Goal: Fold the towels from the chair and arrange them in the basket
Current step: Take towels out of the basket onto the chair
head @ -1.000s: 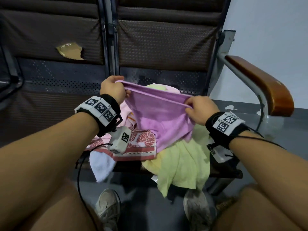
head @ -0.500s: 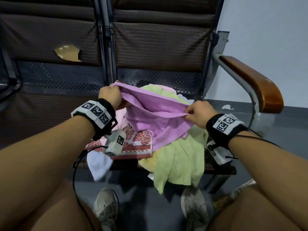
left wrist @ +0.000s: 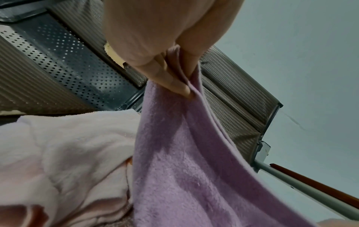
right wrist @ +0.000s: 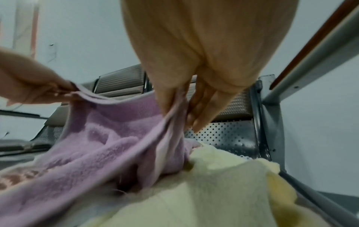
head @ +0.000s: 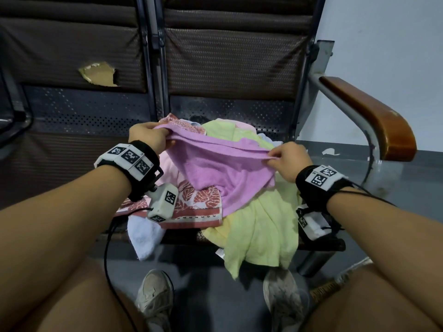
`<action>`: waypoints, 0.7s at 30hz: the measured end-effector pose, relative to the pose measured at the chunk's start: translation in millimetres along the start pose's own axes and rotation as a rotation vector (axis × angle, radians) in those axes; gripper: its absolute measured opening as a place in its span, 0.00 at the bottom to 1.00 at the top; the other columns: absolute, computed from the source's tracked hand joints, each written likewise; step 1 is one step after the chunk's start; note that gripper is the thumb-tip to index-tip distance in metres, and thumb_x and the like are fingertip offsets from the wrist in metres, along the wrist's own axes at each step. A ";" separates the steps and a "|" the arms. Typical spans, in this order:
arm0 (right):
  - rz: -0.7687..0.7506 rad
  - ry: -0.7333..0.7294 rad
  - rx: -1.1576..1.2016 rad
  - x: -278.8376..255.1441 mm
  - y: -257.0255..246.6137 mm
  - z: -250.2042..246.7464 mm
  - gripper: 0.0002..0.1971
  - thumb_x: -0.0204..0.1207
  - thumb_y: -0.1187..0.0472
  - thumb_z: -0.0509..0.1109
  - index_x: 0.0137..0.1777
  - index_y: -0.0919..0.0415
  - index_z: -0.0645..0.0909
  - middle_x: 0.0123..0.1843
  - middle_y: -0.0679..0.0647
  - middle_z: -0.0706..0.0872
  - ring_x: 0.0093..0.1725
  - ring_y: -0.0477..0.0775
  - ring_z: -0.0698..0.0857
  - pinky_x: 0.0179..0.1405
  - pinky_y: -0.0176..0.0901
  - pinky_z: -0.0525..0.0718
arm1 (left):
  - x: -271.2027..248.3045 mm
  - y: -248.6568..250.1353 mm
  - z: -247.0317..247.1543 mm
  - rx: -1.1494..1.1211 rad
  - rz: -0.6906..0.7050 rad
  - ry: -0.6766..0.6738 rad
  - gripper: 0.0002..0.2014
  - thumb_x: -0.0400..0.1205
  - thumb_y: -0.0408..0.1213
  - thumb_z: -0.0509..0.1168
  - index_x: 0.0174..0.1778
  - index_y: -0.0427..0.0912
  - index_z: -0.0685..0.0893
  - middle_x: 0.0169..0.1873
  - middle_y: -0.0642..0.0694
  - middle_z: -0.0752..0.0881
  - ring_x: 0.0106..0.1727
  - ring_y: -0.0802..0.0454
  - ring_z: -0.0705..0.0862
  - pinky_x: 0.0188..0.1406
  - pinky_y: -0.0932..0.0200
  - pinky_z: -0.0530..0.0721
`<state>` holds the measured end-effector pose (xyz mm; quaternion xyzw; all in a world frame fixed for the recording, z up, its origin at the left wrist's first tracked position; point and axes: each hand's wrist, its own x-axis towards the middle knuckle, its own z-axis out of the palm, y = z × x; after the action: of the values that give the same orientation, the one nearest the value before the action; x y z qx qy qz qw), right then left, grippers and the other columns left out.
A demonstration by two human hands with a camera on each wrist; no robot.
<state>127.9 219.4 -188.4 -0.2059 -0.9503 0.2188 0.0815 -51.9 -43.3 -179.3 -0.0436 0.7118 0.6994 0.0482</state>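
Note:
A purple towel stretches between my two hands just above a heap of towels on the chair seat. My left hand pinches its left corner; the left wrist view shows thumb and fingers clamped on the purple towel. My right hand pinches the right corner; in the right wrist view its fingers grip the doubled edge of the purple towel. Below lie a pale green towel, a red leaf-print towel, a pink towel and a white towel. No basket shows.
The chair has a perforated metal seat back and a wooden armrest on the right. A torn padded seat stands to the left. My knees and shoes are below on the grey floor. A cable hangs from my left wrist.
Both hands have lowered the purple towel toward the heap, and they have drawn a little further apart, so its top edge lies flatter. Both pinches have stayed on the corners.

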 end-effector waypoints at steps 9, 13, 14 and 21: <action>-0.105 -0.150 -0.155 -1.4 1.2 6.5 0.10 0.80 0.55 0.71 0.42 0.59 0.91 0.33 0.53 0.87 0.35 0.54 0.85 0.35 0.43 0.82 | 9.8 3.0 -3.5 -0.110 -0.041 0.104 0.09 0.89 0.31 0.53 0.44 0.39 0.74 0.46 0.37 0.83 0.38 0.41 0.89 0.22 0.54 0.88; -0.037 -0.128 -0.172 2.0 3.9 7.3 0.11 0.81 0.56 0.69 0.42 0.59 0.90 0.29 0.51 0.84 0.33 0.53 0.83 0.28 0.38 0.72 | 16.5 1.5 -8.8 0.123 -0.050 0.024 0.15 0.89 0.36 0.53 0.66 0.36 0.79 0.46 0.43 0.84 0.36 0.52 0.86 0.29 0.58 0.88; -0.020 -0.054 -0.117 4.4 6.2 4.0 0.09 0.81 0.59 0.70 0.46 0.58 0.91 0.32 0.51 0.86 0.35 0.52 0.84 0.31 0.37 0.75 | 20.9 0.4 -11.6 0.208 -0.053 0.012 0.18 0.88 0.38 0.54 0.70 0.34 0.78 0.44 0.43 0.85 0.38 0.51 0.87 0.35 0.56 0.89; -0.013 0.177 0.130 6.6 2.1 -31.9 0.20 0.77 0.70 0.64 0.66 0.54 0.83 0.57 0.55 0.89 0.57 0.56 0.85 0.55 0.35 0.79 | -5.5 23.8 -18.2 0.381 0.172 -0.048 0.17 0.78 0.43 0.56 0.48 0.40 0.89 0.53 0.35 0.87 0.54 0.37 0.83 0.55 0.49 0.81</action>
<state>130.5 236.2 -160.4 -0.2127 -0.9245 0.2605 0.1795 -49.6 -61.1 -154.6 0.0438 0.8310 0.5544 0.0128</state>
